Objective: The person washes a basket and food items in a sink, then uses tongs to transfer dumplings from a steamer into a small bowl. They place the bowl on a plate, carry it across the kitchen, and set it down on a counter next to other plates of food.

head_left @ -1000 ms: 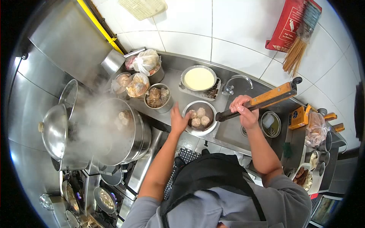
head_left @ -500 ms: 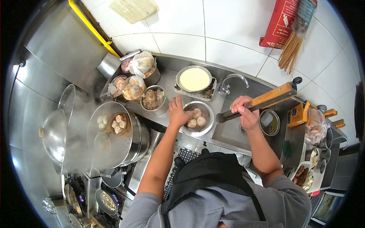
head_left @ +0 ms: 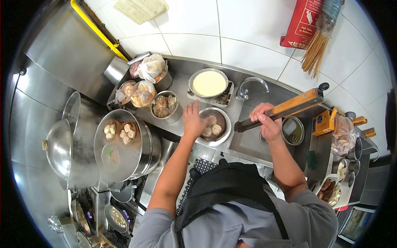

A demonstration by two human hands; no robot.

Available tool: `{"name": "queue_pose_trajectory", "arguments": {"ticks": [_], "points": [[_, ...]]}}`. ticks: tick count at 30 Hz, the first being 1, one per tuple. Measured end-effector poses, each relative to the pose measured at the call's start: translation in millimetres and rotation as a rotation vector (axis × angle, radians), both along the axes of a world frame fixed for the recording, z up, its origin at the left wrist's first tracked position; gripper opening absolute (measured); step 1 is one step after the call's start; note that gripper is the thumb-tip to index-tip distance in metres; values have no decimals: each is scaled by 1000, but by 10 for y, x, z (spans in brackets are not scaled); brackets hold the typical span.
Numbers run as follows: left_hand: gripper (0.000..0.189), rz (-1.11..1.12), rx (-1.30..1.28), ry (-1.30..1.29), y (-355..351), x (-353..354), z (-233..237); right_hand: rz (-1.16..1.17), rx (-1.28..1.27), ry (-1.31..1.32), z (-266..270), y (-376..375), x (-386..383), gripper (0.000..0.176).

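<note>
My left hand is at the left side of a small dark round basket of dumplings. Its fingers are spread, and the thumb reaches over the near-left rim; whether it presses on the rim cannot be made out. The basket sits in a shiny round metal dish at the counter's front edge. Over the sink, my right hand is closed around long tongs with a wooden handle. The tongs' dark tips point left, toward the basket, and hold nothing.
To the left, a steaming pot holds small baskets of food. A metal pot of bagged food and a bowl of pale yellow liquid stand behind the left hand. The faucet rises at the sink's back edge. Lit burners with pans are lower left.
The dark basket now shows more clearly inside the dish, and the dumplings sit slightly differently. Steam over the pot has thinned. The left hand has barely shifted; the right still holds the tongs.
</note>
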State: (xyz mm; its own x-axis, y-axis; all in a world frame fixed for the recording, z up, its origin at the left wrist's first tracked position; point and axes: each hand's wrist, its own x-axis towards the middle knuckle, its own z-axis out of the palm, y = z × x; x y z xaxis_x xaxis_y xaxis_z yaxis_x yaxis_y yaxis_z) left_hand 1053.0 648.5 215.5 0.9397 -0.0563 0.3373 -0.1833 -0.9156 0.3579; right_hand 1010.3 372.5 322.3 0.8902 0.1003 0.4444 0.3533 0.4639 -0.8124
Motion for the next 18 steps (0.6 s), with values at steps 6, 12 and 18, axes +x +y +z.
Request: {"name": "queue_pose_trajectory", "arguments": {"ticks": [6, 12, 18], "points": [[29, 162, -352, 334, 165, -961, 381, 39, 15, 19, -69, 9, -106, 11], [66, -242, -649, -183, 60, -1417, 1848, 120, -441, -138, 175, 1119, -406, 9], [50, 88, -933, -18, 534, -1737, 1272, 216, -1107, -561, -109, 1505, -356, 67]]}}
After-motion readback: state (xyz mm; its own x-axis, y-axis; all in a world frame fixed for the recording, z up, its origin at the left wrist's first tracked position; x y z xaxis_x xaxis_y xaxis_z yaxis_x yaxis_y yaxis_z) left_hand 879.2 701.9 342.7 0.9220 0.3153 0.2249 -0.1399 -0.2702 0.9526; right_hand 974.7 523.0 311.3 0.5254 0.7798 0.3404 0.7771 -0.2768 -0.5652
